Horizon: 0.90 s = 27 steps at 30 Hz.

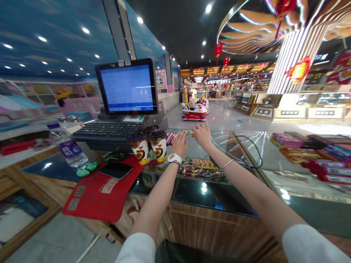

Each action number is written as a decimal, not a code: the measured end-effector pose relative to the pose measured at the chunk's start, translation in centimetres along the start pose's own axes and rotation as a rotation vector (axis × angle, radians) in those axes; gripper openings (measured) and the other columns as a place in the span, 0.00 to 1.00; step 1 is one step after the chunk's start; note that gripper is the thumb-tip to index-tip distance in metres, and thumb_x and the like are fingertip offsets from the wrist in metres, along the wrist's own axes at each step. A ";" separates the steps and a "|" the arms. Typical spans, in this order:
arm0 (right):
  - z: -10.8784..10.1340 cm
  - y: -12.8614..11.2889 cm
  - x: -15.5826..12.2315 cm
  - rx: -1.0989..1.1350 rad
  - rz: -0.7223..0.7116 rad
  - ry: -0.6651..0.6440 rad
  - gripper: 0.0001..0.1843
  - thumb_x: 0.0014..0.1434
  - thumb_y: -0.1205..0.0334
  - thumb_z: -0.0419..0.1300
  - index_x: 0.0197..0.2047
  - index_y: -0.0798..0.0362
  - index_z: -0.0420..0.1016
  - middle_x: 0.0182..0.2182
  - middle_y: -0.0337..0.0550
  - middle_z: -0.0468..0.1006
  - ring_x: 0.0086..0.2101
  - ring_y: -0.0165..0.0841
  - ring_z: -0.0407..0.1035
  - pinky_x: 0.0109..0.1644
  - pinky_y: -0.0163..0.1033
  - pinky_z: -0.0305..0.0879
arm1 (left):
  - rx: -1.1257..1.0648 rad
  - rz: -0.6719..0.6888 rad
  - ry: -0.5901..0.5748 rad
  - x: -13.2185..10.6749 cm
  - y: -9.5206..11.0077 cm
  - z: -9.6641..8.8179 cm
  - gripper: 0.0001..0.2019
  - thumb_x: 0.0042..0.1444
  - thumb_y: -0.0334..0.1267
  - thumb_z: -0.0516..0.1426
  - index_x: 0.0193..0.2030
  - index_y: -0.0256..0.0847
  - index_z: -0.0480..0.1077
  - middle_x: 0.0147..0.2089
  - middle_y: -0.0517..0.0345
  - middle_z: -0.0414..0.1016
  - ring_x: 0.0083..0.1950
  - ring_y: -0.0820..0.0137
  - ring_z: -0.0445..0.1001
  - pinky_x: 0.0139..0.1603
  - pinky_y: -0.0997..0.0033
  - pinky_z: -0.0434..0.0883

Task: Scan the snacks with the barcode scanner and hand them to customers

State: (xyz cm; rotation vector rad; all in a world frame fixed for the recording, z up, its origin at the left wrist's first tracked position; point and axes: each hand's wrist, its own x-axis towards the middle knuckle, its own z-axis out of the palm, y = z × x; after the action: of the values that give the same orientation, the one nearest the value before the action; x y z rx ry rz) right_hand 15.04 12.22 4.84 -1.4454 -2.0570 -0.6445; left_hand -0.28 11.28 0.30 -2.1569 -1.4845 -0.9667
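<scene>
Head view: we look down on our left hand [179,144] and right hand [203,135], both stretched out over a glass table [197,193].
Fingers [185,136]: extended from both sides, touching a small yellow packet (we cannot tell whether they clench it).
Packet: the yellow packet [189,132] sits between our hands, just above the glass.
Around: two paper cups [139,149] stand at 9 o'clock, a till monitor [126,87] at 10 o'clock, a red mat [101,193] at 8 o'clock, and a coin-operated kiddie ride [194,111] at 12 o'clock.

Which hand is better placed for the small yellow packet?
Right, probably: the right hand has its fingers at the yellow packet, while the left hand sits lower, beside red-wrapped packets.
</scene>
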 end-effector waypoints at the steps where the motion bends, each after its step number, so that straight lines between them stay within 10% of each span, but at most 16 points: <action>1: -0.4 0.5 -0.5 0.000 0.000 0.007 0.13 0.61 0.62 0.62 0.49 0.52 0.79 0.47 0.51 0.76 0.53 0.47 0.64 0.71 0.62 0.38 | -0.005 0.024 0.008 0.0 0.4 -0.2 0.24 0.64 0.30 0.48 0.66 0.39 0.62 0.70 0.51 0.64 0.68 0.65 0.64 0.71 0.60 0.59; 17: -6.9 7.9 -10.0 -0.007 0.082 0.110 0.15 0.64 0.56 0.60 0.53 0.47 0.77 0.44 0.47 0.75 0.50 0.44 0.65 0.71 0.61 0.39 | -0.127 0.246 0.053 1.2 9.8 -1.8 0.14 0.67 0.39 0.52 0.55 0.43 0.71 0.59 0.51 0.74 0.61 0.63 0.69 0.67 0.57 0.62; 27: -6.4 10.6 -12.4 0.024 0.096 0.164 0.15 0.65 0.59 0.58 0.54 0.47 0.76 0.49 0.47 0.76 0.53 0.42 0.66 0.72 0.61 0.39 | -0.141 0.310 0.006 1.4 12.5 -0.6 0.16 0.66 0.40 0.54 0.59 0.46 0.69 0.59 0.53 0.74 0.61 0.65 0.70 0.70 0.57 0.60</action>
State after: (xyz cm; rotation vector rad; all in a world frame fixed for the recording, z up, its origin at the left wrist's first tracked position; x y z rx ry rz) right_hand 29.50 2.80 2.08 -1.4192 -1.8519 -0.6737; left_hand 11.30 6.97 2.81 -2.3887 -1.0627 -0.9875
